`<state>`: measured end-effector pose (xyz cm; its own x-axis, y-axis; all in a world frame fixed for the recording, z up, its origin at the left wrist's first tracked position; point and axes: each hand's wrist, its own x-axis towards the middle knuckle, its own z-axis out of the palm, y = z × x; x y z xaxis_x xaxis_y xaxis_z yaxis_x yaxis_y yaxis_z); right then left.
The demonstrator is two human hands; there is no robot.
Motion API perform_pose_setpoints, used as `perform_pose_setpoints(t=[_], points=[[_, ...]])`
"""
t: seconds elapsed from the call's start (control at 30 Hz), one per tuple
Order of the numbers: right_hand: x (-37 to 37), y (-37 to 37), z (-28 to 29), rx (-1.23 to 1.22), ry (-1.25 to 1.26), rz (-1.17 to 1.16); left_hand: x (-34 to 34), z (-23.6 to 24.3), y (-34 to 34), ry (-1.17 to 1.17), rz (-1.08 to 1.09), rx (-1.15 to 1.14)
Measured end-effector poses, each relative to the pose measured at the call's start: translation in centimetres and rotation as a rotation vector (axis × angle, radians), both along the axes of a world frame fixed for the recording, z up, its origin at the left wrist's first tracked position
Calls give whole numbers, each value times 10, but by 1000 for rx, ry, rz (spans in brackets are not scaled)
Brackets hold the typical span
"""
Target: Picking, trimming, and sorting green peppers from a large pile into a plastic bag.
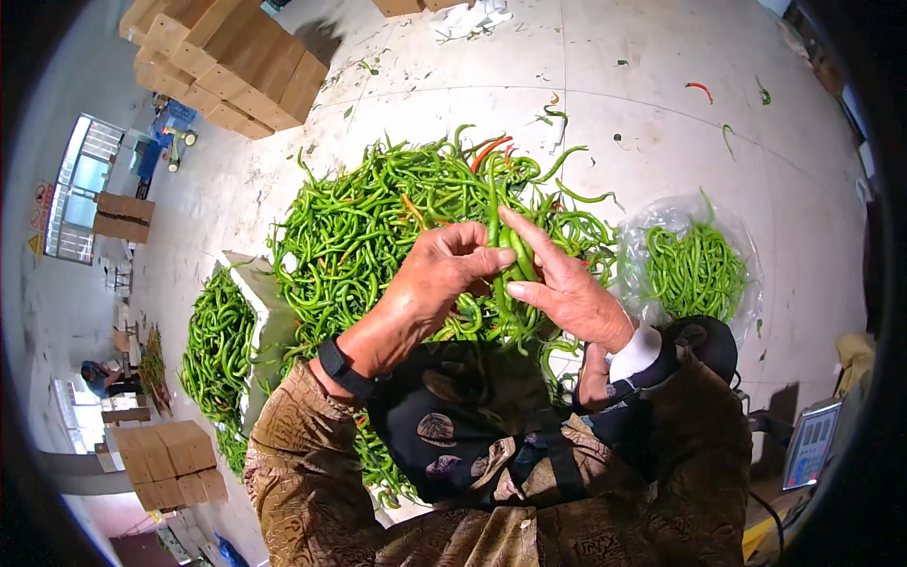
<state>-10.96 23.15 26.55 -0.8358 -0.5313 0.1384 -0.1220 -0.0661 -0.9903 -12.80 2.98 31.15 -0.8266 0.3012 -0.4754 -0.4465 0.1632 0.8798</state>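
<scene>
My left hand pinches a small bunch of long green chili peppers between thumb and fingers, upright above a big heap of green peppers with a few red and orange ones mixed in. My right hand is closed around the same bunch from the right, index finger extended along it and thumb near its middle. On the right lies a clear plastic bag with green peppers inside. At the left, a white foam box has more peppers piled beside and in it.
Stacked cardboard boxes stand at the upper left and lower left. A scale display is at my right. Another person is far left by some plant stalks. Loose leaves and stray peppers are scattered on the pale floor.
</scene>
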Motion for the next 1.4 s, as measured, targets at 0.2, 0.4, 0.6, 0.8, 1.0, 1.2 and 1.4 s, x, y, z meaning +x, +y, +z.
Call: perform_pose_setpoints(t=[0.2,0.4,0.6,0.8,1.0,1.2,1.4], points=[[-4,24,12,-285,-439,-62,6,15,1,10,-29,57],[-14,57,-2,-632,-565,-37,19,21,-19,-17,-44,-11],[-6,52,3,-718,-590,105,33,32,-18,130,5,-146],[-1,42,0,-796,-607,191,43,38,16,211,-34,-145],[11,24,5,-636,-662,-15,38,3,53,536,-169,-308],[1,44,-5,-744,-575,-110,53,0,77,683,75,-77],[-1,71,20,-956,-808,272,40,10,67,517,172,-34]])
